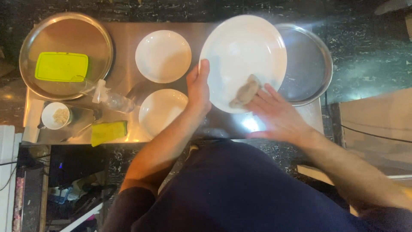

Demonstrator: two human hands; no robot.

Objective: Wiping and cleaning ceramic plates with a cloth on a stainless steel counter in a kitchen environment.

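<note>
Head view: left hand (198,88) grips plate (240,47) rim; right hand (279,114), fingers spread, presses sponge (245,91) lying diagonally.

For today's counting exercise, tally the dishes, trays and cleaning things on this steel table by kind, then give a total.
White plates: 3 (large one held by the left hand, two smaller)
Round metal trays: 2
Small white bowl: 1
Green lid: 1
Yellow sponge: 1
Clear plastic bottle: 1
Scrubbing pad under the right hand: 1
Total: 10
</note>
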